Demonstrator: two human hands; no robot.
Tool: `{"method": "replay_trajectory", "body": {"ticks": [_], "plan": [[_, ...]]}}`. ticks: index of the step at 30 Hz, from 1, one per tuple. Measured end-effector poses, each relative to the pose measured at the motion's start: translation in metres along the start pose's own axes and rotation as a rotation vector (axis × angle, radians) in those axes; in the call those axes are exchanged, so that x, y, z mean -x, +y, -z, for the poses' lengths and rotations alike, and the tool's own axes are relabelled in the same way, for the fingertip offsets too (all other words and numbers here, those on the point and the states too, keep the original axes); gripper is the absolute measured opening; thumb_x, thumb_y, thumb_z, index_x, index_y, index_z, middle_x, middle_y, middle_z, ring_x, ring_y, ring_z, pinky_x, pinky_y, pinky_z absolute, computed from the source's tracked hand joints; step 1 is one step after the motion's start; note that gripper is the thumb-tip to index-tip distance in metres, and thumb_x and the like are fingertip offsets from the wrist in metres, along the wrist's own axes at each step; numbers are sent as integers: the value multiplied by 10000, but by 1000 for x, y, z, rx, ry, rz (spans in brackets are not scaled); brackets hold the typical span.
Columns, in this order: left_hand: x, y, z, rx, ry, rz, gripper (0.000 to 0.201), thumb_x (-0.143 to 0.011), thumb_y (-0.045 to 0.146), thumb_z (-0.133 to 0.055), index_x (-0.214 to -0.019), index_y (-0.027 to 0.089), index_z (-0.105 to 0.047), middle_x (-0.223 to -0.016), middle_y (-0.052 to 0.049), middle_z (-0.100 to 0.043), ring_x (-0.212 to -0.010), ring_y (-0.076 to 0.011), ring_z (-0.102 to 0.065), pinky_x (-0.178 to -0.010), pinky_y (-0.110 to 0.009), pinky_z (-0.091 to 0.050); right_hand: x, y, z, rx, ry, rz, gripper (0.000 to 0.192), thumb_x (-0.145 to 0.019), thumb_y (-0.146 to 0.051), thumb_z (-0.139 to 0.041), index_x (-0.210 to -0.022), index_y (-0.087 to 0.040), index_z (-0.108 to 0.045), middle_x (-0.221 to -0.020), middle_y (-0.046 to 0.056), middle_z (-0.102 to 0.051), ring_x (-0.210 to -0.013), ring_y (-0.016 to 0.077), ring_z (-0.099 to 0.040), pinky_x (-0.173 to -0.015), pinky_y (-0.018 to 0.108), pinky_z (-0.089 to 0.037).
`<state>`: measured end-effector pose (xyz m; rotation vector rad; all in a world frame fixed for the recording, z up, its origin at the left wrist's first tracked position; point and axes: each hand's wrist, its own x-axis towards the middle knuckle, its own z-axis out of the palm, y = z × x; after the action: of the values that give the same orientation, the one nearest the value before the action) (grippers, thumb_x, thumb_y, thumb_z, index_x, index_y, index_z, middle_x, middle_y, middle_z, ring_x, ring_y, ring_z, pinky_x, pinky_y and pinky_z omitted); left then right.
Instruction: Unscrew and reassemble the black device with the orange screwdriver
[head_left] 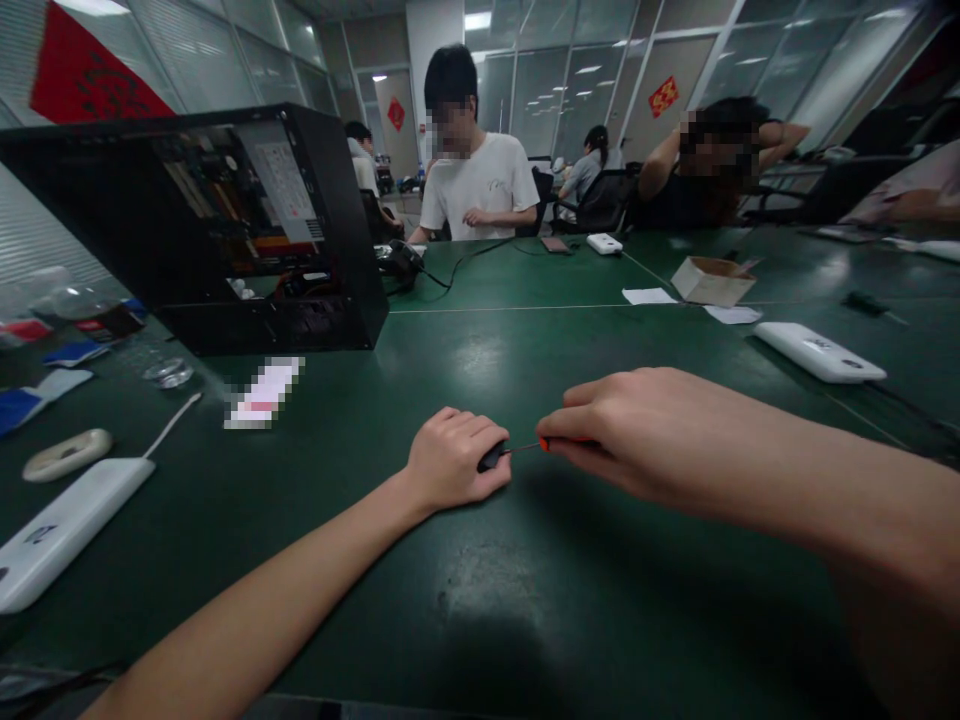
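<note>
My left hand (456, 462) is closed around a small black part (492, 457) on the green table (525, 580); only the part's end shows past my fingers. My right hand (637, 430) grips a small screwdriver with an orange handle (559, 443). Its thin metal shaft (523, 449) points left and its tip meets the black part. Both hands rest low over the table's middle, almost touching each other.
An open black computer case (225, 230) stands at the back left. White flat devices lie at the near left (67, 520) and at the right (817, 352). A small cardboard box (712, 280) and papers lie farther back. Other people sit across the table.
</note>
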<state>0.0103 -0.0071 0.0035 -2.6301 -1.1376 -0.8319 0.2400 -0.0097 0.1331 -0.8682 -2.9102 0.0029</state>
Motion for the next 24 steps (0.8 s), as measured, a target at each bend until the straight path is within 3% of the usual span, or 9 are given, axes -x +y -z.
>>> {"method": "replay_trajectory", "body": {"ticks": [3,7,11,15,20,24], "plan": [[-1,1,0,-15,0,19,207,-878,304,-567,-953,186,-720,-895,-49,-774,-818,-232,-719,-767,-369,-489,-2,-15,0,147,-54,-40,194,-906,-193,-560,-821,-216,-733,-729,43,-681,-561,153,-581,-531,298,-266],[-2,2,0,-24,0,26,205,-869,304,-571,-949,187,-718,-887,-51,-768,-808,-232,-711,-765,-369,-491,-6,-16,3,123,-59,-41,234,-909,-204,-542,-794,-202,-745,-721,59,-701,-590,161,-607,-545,289,-301],[-2,2,0,-21,-3,30,202,-879,303,-564,-943,187,-717,-886,-48,-762,-807,-224,-707,-771,-361,-488,-14,18,4,-119,-107,-75,265,-930,-312,-554,-917,-214,-800,-784,46,-755,-663,158,-649,-597,264,-385],[-3,1,1,-73,-47,16,194,-885,310,-563,-937,187,-703,-872,-31,-748,-794,-219,-692,-746,-358,-474,-23,62,-12,-374,-189,-149,398,-937,-488,-546,-955,-193,-812,-755,14,-741,-629,135,-594,-567,246,-378],[-4,1,2,-185,-103,-25,177,-896,314,-557,-912,190,-682,-838,-21,-715,-771,-216,-650,-719,-363,-456,-28,87,-43,-361,-84,-131,516,-947,-576,-501,-798,-185,-802,-519,-17,-569,-482,98,-395,-505,264,-269],[-3,1,1,-234,-125,-53,161,-910,294,-544,-911,194,-670,-842,-25,-700,-772,-216,-626,-720,-364,-446,-16,86,-55,-196,71,-26,472,-975,-525,-511,-775,-187,-771,-634,38,-661,-559,129,-525,-571,280,-313]]}}
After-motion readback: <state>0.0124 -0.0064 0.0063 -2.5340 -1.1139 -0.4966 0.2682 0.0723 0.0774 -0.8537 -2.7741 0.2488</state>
